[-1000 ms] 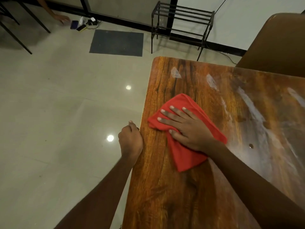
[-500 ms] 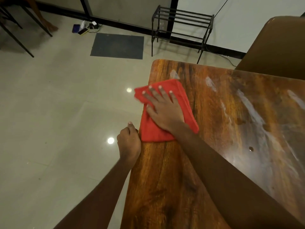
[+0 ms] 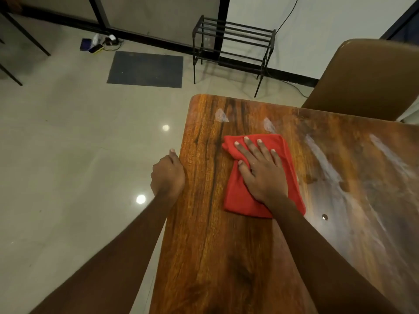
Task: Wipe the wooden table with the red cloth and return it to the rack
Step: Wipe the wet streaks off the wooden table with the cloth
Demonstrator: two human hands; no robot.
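Mid-wipe: right hand (image 3: 263, 175), fingers (image 3: 252, 150) spread, presses folded red cloth (image 3: 240, 200) on wooden table (image 3: 215, 257); left hand (image 3: 167, 175) curled at its edge, grip hidden; whitish streaks (image 3: 322, 155) ahead; black metal rack (image 3: 194, 55) return pending.

The cloth (image 3: 238, 198) lies on the table (image 3: 215, 257), rack (image 3: 233, 39) behind, chair (image 3: 367, 75) right.

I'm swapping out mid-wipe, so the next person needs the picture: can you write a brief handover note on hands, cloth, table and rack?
Right hand is flat, fingers straight, pressing the red cloth onto the wooden table near its left edge.
Left hand is curled at that edge, apparently gripping it.
Rack stands on the floor by the wall, beyond the table.
Done: wiping is under way.
Left: pale streaks right of the cloth, then cloth to the rack.
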